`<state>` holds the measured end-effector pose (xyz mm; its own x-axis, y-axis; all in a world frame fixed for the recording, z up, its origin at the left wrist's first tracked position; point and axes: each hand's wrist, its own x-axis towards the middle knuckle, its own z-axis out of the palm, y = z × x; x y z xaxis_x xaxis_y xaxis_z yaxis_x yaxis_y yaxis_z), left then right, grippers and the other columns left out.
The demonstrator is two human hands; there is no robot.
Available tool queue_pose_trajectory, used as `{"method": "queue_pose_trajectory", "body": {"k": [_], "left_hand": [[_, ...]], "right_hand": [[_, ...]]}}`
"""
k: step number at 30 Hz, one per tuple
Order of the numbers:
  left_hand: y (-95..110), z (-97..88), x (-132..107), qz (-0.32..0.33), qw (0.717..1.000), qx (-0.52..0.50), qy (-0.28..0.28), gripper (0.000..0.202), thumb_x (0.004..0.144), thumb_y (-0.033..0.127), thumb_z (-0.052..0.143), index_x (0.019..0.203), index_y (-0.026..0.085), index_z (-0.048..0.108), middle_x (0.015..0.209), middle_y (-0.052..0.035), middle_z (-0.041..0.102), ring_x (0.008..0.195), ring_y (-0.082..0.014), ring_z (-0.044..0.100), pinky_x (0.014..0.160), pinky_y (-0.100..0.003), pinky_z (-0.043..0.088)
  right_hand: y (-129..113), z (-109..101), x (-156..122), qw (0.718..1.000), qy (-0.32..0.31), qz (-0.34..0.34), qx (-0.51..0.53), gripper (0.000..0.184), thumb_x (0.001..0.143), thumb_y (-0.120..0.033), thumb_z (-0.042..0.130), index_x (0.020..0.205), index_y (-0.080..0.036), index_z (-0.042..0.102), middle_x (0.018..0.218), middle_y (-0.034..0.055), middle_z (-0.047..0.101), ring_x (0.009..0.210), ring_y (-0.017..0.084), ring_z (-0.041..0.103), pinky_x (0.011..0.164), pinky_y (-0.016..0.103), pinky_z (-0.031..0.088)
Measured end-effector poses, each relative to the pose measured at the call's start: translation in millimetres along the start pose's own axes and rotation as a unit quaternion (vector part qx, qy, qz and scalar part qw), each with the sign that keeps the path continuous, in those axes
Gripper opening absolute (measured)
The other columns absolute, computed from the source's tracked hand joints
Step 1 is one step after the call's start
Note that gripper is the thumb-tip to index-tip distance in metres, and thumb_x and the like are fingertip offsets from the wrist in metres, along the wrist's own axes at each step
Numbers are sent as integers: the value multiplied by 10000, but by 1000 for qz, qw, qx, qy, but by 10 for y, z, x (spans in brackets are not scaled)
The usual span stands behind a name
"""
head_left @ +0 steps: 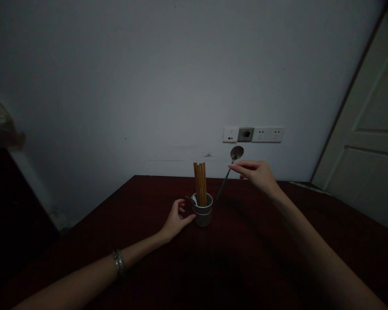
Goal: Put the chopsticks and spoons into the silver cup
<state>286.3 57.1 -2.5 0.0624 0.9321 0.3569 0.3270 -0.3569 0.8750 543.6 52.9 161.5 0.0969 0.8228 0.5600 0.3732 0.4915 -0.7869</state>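
My right hand [257,174] pinches a long-handled metal spoon [236,153] near its bowl. The bowl points up and the thin handle slants down to the left, its end just right of a grey cup [203,218]. Upright in this cup stands a bundle of wooden chopsticks [201,185], along with a small utensil [191,200] that leans out over the left rim. To the cup's left is my left hand [175,221], thumb and fingers apart and curved; the thumb tip is at the cup's side, and whether it touches I cannot tell.
The dark red table [142,193] reaches back to a pale wall [181,86]. Sockets and switches [260,134] sit on the wall behind the spoon. A panelled door [371,142] is at the right. Far left, a blurred bag-like thing [0,122] rests on dark furniture [13,202].
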Motion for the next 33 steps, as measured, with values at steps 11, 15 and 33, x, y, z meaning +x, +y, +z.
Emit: {"method": "queue_pose_trajectory", "body": {"k": [11, 15, 33], "left_hand": [[104, 396, 117, 35, 978, -189, -77, 769, 599, 228, 719, 1243, 186, 300, 1255, -120, 427, 1124, -215, 450, 952, -358, 355], [42, 456, 157, 42, 981, -180, -52, 761, 590, 244, 726, 1234, 167, 329, 1246, -122, 452, 1133, -220, 446, 974, -360, 330], [17, 454, 183, -6, 988, -145, -51, 600, 602, 274, 713, 1124, 156, 440, 1067, -82, 584, 984, -199, 547, 881, -343, 404]], "right_hand": [[416, 728, -184, 996, -49, -71, 13, 192, 708, -331, 605, 726, -165, 699, 733, 49, 596, 712, 165, 556, 657, 278, 426], [542, 849, -334, 995, -57, -64, -40, 190, 714, -330, 605, 738, -174, 709, 769, 40, 514, 730, 159, 512, 676, 280, 412], [701, 918, -643, 984, -104, -57, -132, 117, 702, -311, 633, 745, -239, 715, 823, 53, 457, 832, 210, 447, 759, 355, 399]]}}
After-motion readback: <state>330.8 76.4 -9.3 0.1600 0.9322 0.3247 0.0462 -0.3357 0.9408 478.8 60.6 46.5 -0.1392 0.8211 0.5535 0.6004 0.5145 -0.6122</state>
